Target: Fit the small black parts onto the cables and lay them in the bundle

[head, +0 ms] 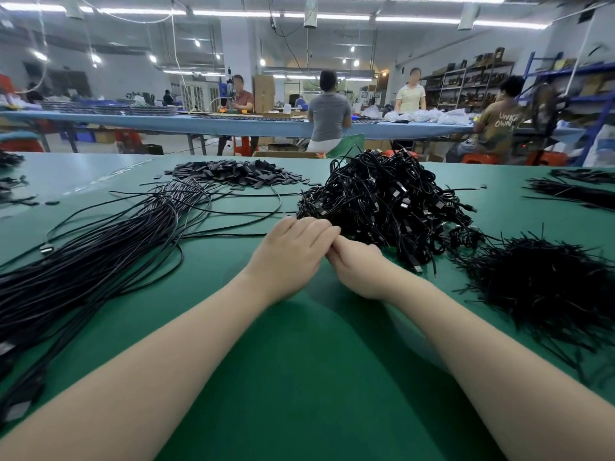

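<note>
With both hands (327, 254) pressed together and their hold hidden, the thin, floppy cables (386, 201) seem best pinched near the end.

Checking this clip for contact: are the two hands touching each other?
Touching. The head view shows the left hand's fingertips lying over the knuckles of the right hand, with no green table visible between them there.
</note>
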`<state>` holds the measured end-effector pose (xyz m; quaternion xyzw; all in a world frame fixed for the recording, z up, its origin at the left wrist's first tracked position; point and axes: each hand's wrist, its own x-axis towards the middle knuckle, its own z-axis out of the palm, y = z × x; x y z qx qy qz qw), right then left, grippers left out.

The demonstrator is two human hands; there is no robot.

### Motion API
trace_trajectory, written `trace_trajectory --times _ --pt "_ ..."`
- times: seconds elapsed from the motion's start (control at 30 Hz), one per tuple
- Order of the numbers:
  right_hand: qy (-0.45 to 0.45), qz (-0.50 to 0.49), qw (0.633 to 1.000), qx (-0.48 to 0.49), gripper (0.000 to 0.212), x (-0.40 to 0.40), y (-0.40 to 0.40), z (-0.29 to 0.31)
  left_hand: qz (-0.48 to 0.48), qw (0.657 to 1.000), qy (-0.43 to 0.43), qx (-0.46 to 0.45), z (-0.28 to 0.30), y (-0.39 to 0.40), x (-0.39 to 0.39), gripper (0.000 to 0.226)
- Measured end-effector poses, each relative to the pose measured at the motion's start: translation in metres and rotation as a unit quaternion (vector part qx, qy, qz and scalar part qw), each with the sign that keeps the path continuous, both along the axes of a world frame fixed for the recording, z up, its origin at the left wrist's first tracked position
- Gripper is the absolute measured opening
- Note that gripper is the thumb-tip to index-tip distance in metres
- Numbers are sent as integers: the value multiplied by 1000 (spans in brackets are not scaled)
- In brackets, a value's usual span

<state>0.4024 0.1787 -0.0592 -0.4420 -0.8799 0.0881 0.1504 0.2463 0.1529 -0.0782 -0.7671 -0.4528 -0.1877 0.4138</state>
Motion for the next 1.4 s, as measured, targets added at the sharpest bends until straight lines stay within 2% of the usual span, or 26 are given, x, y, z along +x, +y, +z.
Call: trace_trajectory --times 0.1,0.2,0.3,0.37,0.43,0.47,0.53,0.6,0.63,0.7,0.77,0.83,0.97,1.23,1.4 --pt "-98 20 994 51 33 1 -1 14 4 998 -40 38 -6 -6 -4 36" --pt "-163 52 982 73 27 -2 -1 29 7 996 -70 49 -7 -9 -5 29" --pt "-232 85 963 104 19 -2 -3 42 49 994 -70 65 -3 -9 2 15" --pt "-271 87 952 113 24 4 -3 46 81 995 -60 27 -2 -11 9 15" --pt "-290 66 950 97 33 19 2 57 102 990 -82 -59 -6 -11 11 9" --pt "-282 38 956 73 41 32 8 67 111 980 -132 -103 -9 -8 7 9" --pt "-264 -30 964 27 58 65 20 92 114 938 -287 -155 -14 -1 -4 21" --pt "-322 -116 940 17 61 108 31 112 92 883 -419 -188 -17 3 -11 31" --pt "-372 -158 915 10 60 128 33 113 84 876 -437 -187 -17 4 -11 33" --pt "-444 -206 872 -20 56 161 33 102 62 883 -427 -184 -17 3 -8 34" --pt "-441 -210 873 -6 43 183 32 89 55 889 -411 -193 -16 2 -6 34" --pt "-388 -207 897 40 30 196 31 82 55 881 -422 -209 -16 2 -7 35" --pt "-327 -227 914 77 23 199 25 81 51 857 -457 -234 -14 4 -10 36" --pt "-362 -266 884 129 20 185 16 87 4 790 -538 -293 -13 9 -15 36" --pt "-387 -277 871 120 18 178 17 88 6 789 -537 -299 -14 11 -15 36"
